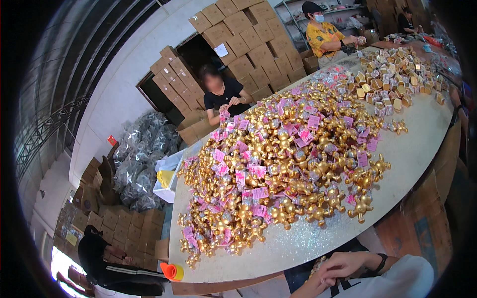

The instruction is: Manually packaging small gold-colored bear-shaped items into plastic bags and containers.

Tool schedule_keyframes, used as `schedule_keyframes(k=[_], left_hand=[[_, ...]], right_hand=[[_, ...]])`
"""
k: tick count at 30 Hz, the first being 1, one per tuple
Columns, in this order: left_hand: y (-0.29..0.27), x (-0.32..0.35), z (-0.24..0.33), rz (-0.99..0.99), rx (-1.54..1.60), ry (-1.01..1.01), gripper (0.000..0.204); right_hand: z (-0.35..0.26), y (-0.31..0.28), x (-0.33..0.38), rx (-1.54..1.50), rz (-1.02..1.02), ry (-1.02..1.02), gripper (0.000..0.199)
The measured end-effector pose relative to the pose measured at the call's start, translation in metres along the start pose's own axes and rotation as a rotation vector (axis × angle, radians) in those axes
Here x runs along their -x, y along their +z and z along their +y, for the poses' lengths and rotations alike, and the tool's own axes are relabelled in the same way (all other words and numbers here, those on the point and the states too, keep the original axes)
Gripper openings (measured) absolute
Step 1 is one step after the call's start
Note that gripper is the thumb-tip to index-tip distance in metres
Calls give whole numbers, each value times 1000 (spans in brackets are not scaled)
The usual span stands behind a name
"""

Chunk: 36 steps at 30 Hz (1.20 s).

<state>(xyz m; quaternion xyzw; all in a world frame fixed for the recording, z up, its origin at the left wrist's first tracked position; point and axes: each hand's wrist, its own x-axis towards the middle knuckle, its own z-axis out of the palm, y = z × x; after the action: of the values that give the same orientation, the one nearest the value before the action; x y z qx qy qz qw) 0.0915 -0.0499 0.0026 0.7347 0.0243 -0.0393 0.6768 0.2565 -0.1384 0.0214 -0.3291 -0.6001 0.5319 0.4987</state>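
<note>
At the table's near edge, low on the right, my two hands are close together over my lap. My right hand [347, 263], with a dark band at its wrist, is bent over my left hand [315, 286] and partly covers it. Both look closed. A small gold and silvery piece [317, 266] shows beside their fingers; its kind is hard to make out. Beyond my hands, a large heap of shiny gold bear-shaped figurines [288, 169] with pink tags covers much of the pale table [397, 171]. One gold figurine [361, 205] lies at the heap's near edge.
Small gold boxes [385, 74] are piled at the far right. Across the table one person [226, 94] handles something small; another in yellow [325, 37] works farther back. An orange and yellow object [172, 271] sits at the left corner. Cartons [248, 44] and silvery bags [144, 159] stand behind.
</note>
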Motion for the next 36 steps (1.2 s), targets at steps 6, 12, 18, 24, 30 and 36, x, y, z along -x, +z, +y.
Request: schedule_keyframes(k=[6, 12, 18, 24, 30, 36], left_hand=[[-7, -3, -3, -25, 44, -23, 28], [-12, 7, -3, 18, 64, -23, 20], [-18, 10, -8, 44, 74, -8, 20], [-35, -2, 13, 50, -80, 39, 33], [-38, -5, 15, 394, 62, 128, 28], [-22, -23, 6, 813, 100, 504, 32]], right_hand=[[-15, -6, -23, -61, -132, -565, 12], [-4, 6, -28, -332, -56, -559, 16], [-8, 4, -33, -275, 8, -462, 13], [-4, -13, -61, -571, 273, -243, 14], [-32, -20, -80, -838, 349, -186, 16], [-49, -19, -88, -628, 360, -230, 19]])
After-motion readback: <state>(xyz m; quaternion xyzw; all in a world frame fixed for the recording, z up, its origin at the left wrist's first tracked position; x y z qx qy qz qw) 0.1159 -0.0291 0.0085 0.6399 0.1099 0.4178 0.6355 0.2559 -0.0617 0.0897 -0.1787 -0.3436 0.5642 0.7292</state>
